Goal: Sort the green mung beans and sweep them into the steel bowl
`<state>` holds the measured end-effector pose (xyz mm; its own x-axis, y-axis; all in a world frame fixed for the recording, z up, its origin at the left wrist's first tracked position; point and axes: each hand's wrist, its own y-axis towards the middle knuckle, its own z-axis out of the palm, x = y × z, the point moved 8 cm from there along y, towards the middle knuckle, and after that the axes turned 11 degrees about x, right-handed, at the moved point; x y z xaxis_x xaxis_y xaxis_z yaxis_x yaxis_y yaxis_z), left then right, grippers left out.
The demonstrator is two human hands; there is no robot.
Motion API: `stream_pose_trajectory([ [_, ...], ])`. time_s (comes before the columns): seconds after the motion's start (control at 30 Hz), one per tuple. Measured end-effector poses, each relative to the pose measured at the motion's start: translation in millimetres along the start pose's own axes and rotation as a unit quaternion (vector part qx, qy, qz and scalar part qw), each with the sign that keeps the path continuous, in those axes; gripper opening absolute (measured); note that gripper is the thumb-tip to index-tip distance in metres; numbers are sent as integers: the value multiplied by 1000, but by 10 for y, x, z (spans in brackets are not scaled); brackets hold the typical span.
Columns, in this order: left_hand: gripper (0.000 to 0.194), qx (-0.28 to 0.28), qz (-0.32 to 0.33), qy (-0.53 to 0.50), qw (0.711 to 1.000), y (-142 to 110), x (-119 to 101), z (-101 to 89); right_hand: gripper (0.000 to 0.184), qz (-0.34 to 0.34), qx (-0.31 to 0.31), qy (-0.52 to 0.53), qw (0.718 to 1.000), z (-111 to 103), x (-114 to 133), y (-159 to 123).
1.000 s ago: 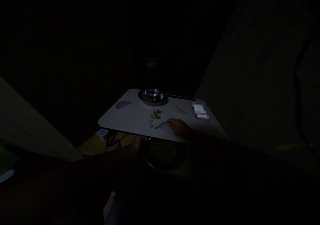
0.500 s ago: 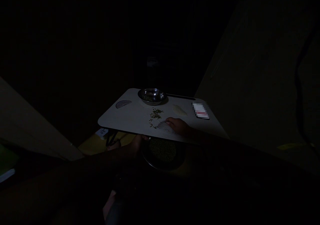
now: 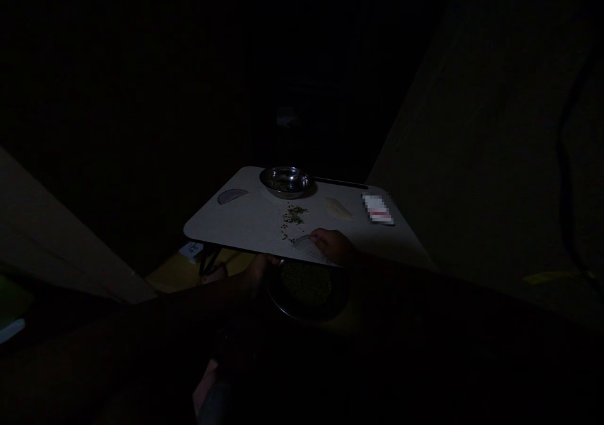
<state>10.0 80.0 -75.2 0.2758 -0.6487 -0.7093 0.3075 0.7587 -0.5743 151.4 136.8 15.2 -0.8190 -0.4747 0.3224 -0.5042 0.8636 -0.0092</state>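
A white folding lap table [image 3: 250, 220] holds a small scatter of green seeds [image 3: 293, 219] near its middle. My right hand [image 3: 334, 246] rests near the table's front edge, pressing a translucent half-round scraper [image 3: 304, 244] against the top, just below the seeds. My left hand [image 3: 258, 271] is at the front edge, in deep shadow, its fingers hard to make out. Under the table, a dark plate of green seeds [image 3: 306, 285] is partly hidden by the tabletop. A steel bowl [image 3: 285, 182] stands at the back edge, with something dark inside it.
A second half-round piece [image 3: 233, 195] lies at the back left, and a pale patch [image 3: 338, 208] and a blurred packet [image 3: 377, 210] lie at the right. Table legs [image 3: 210, 261] stand on a yellow surface [image 3: 198, 274]. Dark walls flank both sides.
My right hand has shifted slightly left and towards the front edge, taking the half-round scraper with it. My left hand and the bowl show no clear change.
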Motion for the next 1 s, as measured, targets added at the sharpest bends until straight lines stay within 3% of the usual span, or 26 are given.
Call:
stream_pose_trajectory([
  [0.13,7,17,-5,0,1000,13,12,29,28,22,-12,-12,1000,-39,-51,-27],
  [0.43,6,-10,14,15,1000,49,-12,-50,27,67,-20,-37,997,-101,-283,25],
  [0.7,5,27,-6,-6,1000,7,12,25,30,24,-22,-53,998,-82,-146,132],
  [1.0,6,19,-6,4,1000,25,7,4,29,-2,-6,-34,999,-48,-106,129],
])
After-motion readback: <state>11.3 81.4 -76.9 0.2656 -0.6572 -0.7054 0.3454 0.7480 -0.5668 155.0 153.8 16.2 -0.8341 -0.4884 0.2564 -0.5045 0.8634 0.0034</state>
